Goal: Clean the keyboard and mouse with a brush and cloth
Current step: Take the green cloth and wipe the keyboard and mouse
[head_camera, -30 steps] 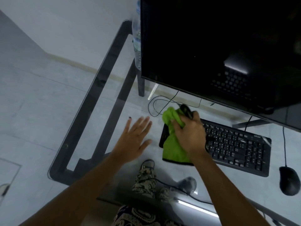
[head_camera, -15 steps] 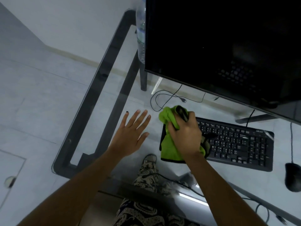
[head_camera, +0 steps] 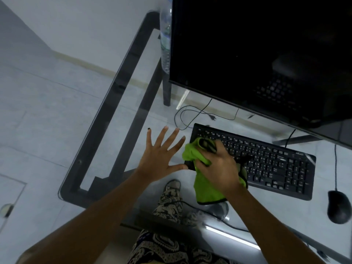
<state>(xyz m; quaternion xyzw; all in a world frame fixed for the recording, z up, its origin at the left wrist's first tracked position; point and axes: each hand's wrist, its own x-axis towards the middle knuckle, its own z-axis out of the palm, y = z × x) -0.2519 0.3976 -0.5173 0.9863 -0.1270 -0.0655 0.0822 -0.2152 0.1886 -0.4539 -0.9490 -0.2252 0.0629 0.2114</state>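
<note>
A black keyboard [head_camera: 270, 161] lies on the glass desk [head_camera: 133, 103]. My right hand [head_camera: 219, 166] presses a bunched green cloth [head_camera: 205, 191] onto the keyboard's left end. A dark object, perhaps the brush, sticks out of the cloth near my fingertips [head_camera: 208, 145]; I cannot tell what it is. Flat on the glass just left of the keyboard rests my left hand [head_camera: 162, 157], fingers spread, its thumb close to the keyboard's corner. A black mouse [head_camera: 338, 208] sits at the right edge, apart from both hands.
A large dark monitor [head_camera: 266, 58] overhangs the back of the keyboard. A clear plastic bottle [head_camera: 165, 39] stands behind its left edge. Cables [head_camera: 192, 115] loop on the glass behind the keyboard. My patterned trousers and shoe [head_camera: 169, 199] show through the glass.
My right hand with the cloth has slid down and slightly right over the keyboard's left end, uncovering its top-left corner. The left hand has stayed put.
</note>
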